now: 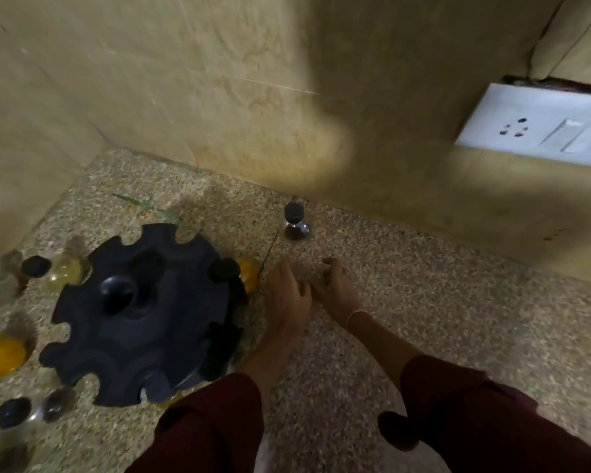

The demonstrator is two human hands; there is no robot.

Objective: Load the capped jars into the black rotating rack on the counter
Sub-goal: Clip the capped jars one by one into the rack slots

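The black rotating rack stands on the speckled counter at the left, seen from above, with notched slots around its rim. One black-capped jar with yellow contents sits in a slot on its right side. A lone capped jar with dark contents stands near the back wall. My left hand lies just right of the rack, fingers stretched forward, holding nothing. Touching it on the right, my right hand hovers with loosely curled fingers and nothing in it. The lone jar is a short way beyond both hands.
Several loose jars lie left of the rack: a black-capped one, a pale yellow one, an orange one and dark ones. Tiled walls close the back and left. A white socket plate is on the right wall.
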